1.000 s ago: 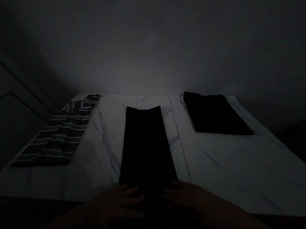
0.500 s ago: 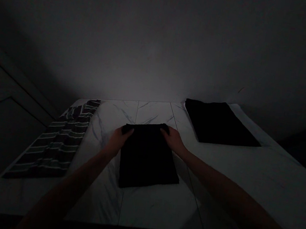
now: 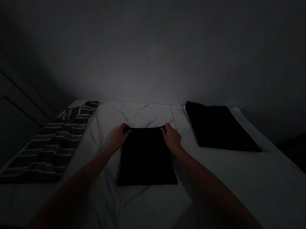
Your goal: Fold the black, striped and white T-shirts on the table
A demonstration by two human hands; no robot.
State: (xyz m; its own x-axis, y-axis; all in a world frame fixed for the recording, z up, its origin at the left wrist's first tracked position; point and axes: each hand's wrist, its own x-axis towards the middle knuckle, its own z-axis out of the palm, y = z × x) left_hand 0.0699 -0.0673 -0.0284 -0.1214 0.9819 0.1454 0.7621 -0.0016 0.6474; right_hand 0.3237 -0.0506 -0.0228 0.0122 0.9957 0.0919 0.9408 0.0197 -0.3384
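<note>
A folded black cloth (image 3: 148, 159) lies in the middle of a pale marbled surface (image 3: 150, 219), its far edge held up at both corners. My left hand (image 3: 118, 137) pinches the far left corner between thumb and fingers. At the far right corner, my right hand (image 3: 171, 137) grips the edge the same way. Between the hands the edge runs nearly straight, sagging a little. The picture is dark, so the folds within the black cloth cannot be made out.
A striped dark cloth (image 3: 53, 146) is spread along the left side. Another black folded cloth (image 3: 220, 127) lies at the back right, with a white cloth (image 3: 241, 120) partly under it. A grey wall (image 3: 155, 54) rises behind the surface.
Both hands keep hold of the black cloth. Its far edge looks tauter between them, and my right hand's fingers have shifted slightly at the corner. The view has moved a little.
</note>
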